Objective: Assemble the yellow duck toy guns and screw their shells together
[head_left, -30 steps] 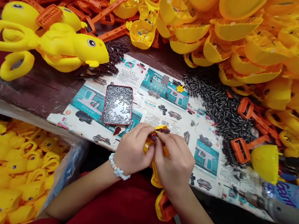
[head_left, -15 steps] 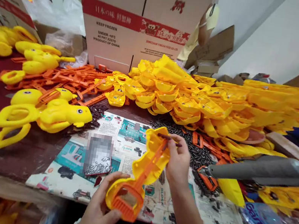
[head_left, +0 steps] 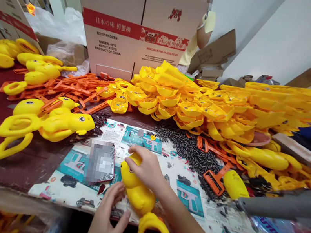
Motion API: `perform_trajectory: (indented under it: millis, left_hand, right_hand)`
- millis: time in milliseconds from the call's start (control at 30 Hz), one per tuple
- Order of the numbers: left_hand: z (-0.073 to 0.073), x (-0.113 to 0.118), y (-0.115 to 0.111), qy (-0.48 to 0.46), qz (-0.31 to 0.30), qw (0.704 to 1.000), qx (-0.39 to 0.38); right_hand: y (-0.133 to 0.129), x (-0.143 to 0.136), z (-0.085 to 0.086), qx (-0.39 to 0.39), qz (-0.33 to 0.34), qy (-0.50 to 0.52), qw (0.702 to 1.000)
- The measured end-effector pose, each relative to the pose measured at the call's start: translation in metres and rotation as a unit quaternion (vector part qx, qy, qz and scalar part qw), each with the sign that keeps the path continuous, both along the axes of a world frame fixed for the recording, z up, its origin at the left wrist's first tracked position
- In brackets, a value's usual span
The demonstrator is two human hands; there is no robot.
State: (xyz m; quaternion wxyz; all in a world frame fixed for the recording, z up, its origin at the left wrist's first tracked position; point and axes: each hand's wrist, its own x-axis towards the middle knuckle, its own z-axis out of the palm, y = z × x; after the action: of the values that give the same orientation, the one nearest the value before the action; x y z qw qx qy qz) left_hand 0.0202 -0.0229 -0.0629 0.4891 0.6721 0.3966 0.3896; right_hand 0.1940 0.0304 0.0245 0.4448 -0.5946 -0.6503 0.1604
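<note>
A yellow duck toy [head_left: 138, 199] with a ring handle lies aslant in front of me, its outer side up. An orange grip shows through the ring. My right hand [head_left: 145, 166] is closed around the duck's head end. Beside the body, my left hand [head_left: 109, 212] has its thumb and fingers apart, holding nothing; whether its fingertips touch the duck I cannot tell. Just past the hands sits a small tray [head_left: 111, 167] of tiny silvery pieces, partly blurred out. Printed sheets [head_left: 74, 176] lie under all this.
Stacked yellow shells [head_left: 181, 105] fill the back right, orange handles [head_left: 71, 82] the back left. Loose black pieces [head_left: 194, 151] lie on the right, near a grey power-driver-like tool [head_left: 281, 203]. Finished-looking ducks [head_left: 53, 119] lie left. A carton [head_left: 131, 45] stands behind; a person [head_left: 199, 32] is beyond it.
The yellow toy has been turned from its open inner side with the orange part to its outer side. The left hand has let go of the handle end; the right now grips the head.
</note>
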Motion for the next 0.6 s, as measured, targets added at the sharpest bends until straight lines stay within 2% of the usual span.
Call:
perform_trajectory:
  millis: [100,167,233,267,333,400,433,500,533,600]
  left_hand:
    - [0.002,0.008,0.000,-0.025,-0.098,0.995,0.016]
    - [0.009,0.018,0.004,-0.041,-0.172,0.984,-0.034]
    - [0.016,0.029,0.010,-0.048,-0.200,0.973,-0.107]
    - [0.019,0.033,0.013,-0.045,-0.190,0.972,-0.131]
    - [0.020,0.036,0.017,-0.026,-0.144,0.980,-0.133]
    - [0.014,0.031,0.019,-0.014,-0.086,0.991,-0.099]
    - [0.009,0.027,0.019,-0.016,-0.060,0.995,-0.076]
    - [-0.004,0.020,0.018,-0.026,-0.021,0.999,-0.021]
    - [-0.009,0.018,0.019,-0.027,-0.012,1.000,0.006]
    - [-0.017,0.016,0.021,-0.013,-0.017,0.999,0.038]
  right_hand:
    - [-0.014,0.001,0.004,-0.025,-0.039,-0.009,0.999]
    - [-0.019,0.002,0.015,-0.040,-0.063,-0.032,0.997]
    - [-0.015,0.007,0.034,-0.065,-0.065,-0.074,0.993]
    - [-0.008,0.013,0.046,-0.081,-0.055,-0.099,0.990]
    - [0.016,0.032,0.074,-0.112,-0.029,-0.150,0.982]
    - [0.054,0.063,0.106,-0.112,-0.020,-0.186,0.976]
    - [0.075,0.081,0.123,-0.090,-0.047,-0.200,0.974]
    - [0.121,0.118,0.152,-0.022,-0.148,-0.229,0.962]
    - [0.142,0.136,0.164,0.002,-0.187,-0.246,0.951]
    - [0.178,0.167,0.178,0.012,-0.218,-0.283,0.934]
